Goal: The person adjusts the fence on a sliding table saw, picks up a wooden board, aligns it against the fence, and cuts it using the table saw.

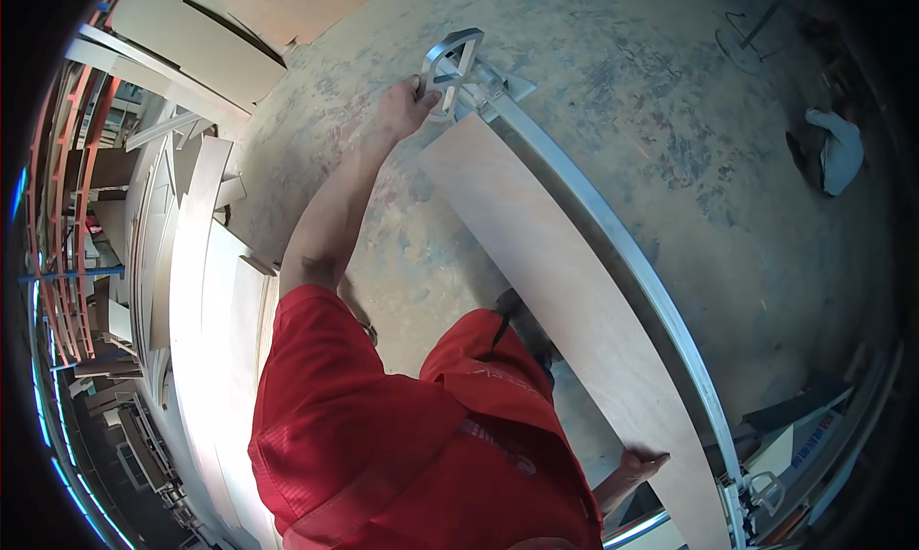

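the right hand (636,469) pinched the left edge of the pale board (574,272) toward its near end. the board extended lengthwise beside a metal rail (611,215). at the far end, the left hand (406,108) gripped a metal loop handle (450,45).

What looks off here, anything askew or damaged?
The strips and panels at left lean in a jumble at mixed angles, and dark blotches mar the floor. The wood panel and metal rail look bowed, probably just fisheye distortion.
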The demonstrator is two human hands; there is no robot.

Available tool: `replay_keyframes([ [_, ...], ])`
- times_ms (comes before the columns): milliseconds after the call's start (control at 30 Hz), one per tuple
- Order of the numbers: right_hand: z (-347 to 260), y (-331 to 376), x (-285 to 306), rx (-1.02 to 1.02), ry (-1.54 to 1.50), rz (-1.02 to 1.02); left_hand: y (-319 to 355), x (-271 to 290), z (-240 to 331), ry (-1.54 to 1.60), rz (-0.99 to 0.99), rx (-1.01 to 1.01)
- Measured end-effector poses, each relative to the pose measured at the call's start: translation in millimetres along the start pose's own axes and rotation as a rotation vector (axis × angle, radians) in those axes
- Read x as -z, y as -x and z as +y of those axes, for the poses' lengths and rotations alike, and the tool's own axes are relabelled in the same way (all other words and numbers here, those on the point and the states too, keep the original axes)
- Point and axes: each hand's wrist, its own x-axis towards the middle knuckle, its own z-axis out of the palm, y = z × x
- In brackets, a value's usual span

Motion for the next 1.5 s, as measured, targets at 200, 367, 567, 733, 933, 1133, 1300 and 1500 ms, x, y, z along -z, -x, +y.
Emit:
replay_keyframes([
  [200,5.8,-13.5,8.0,0.121,0.029,-0.076,8.0,-0.3,6.9,-0.014,0.004,0.050],
  [367,4.2,-16.3,3.3,0.119,-0.049,-0.096,7.6,0.8,6.8,-0.044,-0.011,0.051],
  [567,-13.2,0.2,-22.5,-0.038,-0.187,-0.024,16.4,3.8,18.2,-0.067,-0.018,0.085],
  [733,-18.1,6.2,-25.2,-0.016,-0.181,-0.041,10.5,-17.6,-10.0,-0.018,-0.078,0.128],
  [933,-21.8,13.3,-35.6,0.010,-0.182,-0.031,6.6,-42.0,-50.1,0.324,-0.017,0.018],
  [1133,-19.7,9.1,-31.0,0.031,-0.153,-0.048,13.7,-37.7,-42.0,0.330,-0.011,-0.005],
  [1300,-21.0,11.7,-36.1,0.023,-0.177,0.033,15.4,-35.4,-36.8,0.197,0.017,0.007],
  [1500,-21.4,6.1,-28.1,0.047,-0.155,-0.016,14.2,-41.9,-44.4,0.295,0.054,-0.040],
])
